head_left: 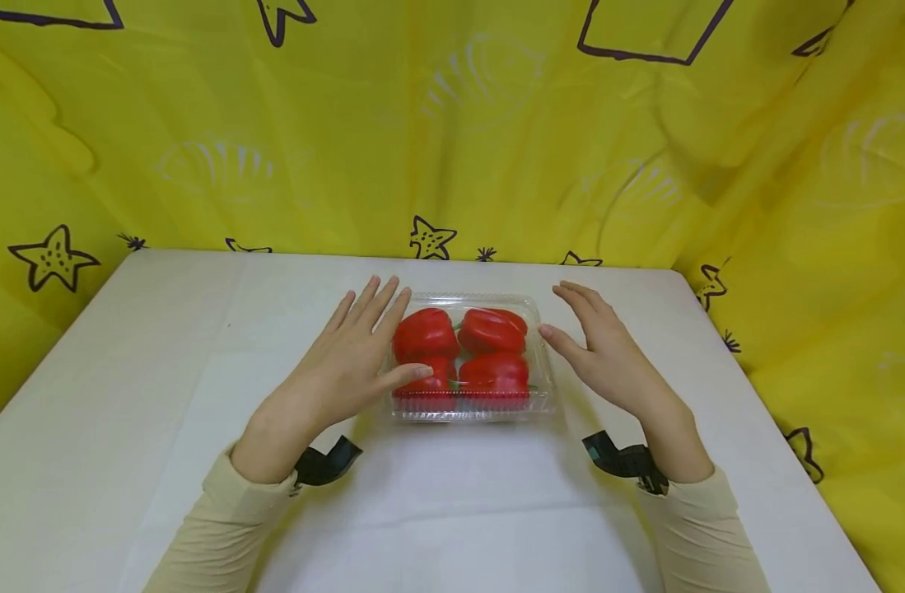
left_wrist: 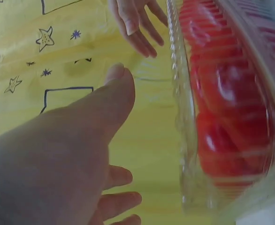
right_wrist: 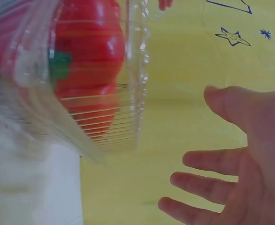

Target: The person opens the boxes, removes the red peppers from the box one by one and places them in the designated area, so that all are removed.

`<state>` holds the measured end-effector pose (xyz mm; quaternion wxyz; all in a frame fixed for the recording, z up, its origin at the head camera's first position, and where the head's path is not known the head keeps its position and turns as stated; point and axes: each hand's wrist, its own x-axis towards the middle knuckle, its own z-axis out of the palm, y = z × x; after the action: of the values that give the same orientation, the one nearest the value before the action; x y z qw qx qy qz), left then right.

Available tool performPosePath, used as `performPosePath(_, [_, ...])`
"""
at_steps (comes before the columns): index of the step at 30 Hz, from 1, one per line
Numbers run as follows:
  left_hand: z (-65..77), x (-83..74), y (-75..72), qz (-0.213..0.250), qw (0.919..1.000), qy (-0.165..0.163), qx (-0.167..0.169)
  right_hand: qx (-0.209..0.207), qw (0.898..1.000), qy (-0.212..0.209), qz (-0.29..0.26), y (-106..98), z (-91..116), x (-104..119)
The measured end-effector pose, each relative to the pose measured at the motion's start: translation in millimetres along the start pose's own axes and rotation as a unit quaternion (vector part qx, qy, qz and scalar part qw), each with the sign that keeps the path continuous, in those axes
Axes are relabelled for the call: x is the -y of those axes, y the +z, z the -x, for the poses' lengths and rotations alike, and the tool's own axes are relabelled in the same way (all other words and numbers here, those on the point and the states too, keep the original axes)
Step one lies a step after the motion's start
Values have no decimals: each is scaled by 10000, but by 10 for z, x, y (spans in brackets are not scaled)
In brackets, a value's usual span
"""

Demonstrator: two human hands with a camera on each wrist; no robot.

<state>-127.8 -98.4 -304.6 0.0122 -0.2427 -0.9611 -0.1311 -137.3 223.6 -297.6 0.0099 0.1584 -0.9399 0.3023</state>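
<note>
A clear plastic clamshell box (head_left: 541,395) sits on the table in the head view, its lid down. Several red bell peppers (head_left: 494,375) lie inside it, and a green stem (right_wrist: 60,64) shows through the wall in the right wrist view. My left hand (head_left: 337,366), fingers straight and thumb spread, covers part of the box's left side in the head view; the left wrist view shows a gap between thumb and box. On the other side, my right hand (head_left: 611,354) hovers just right of the box with its fingers extended. Neither hand holds anything.
A white table (head_left: 452,527) extends around the box. Behind it and along both sides hangs a yellow cloth (head_left: 348,123) printed with stars and fish. Each wrist carries a black camera strap (head_left: 326,463).
</note>
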Motion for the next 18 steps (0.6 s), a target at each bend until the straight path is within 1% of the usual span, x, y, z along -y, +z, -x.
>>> performPosePath(2, [-12, -33, 20, 15, 9995, 270, -175, -73, 9997, 0, -234, 16, 17, -23])
performPosePath(5, [-30, -87, 59, 22, 9966, 703, -425, -186, 9982, 59, -567, 49, 45, -58])
performPosePath(10, [-74, -195, 134, -9, 9887, 1342, -675, -348, 9943, 204, -987, 96, 91, -120])
performPosePath(12, [-100, -251, 167, -52, 9848, 1570, -744, -352, 9928, 309, -1105, 110, 112, -146])
performPosePath(18, [-182, -442, 254, -87, 9718, 2179, -900, -169, 9866, 670, -1477, 158, 156, -226])
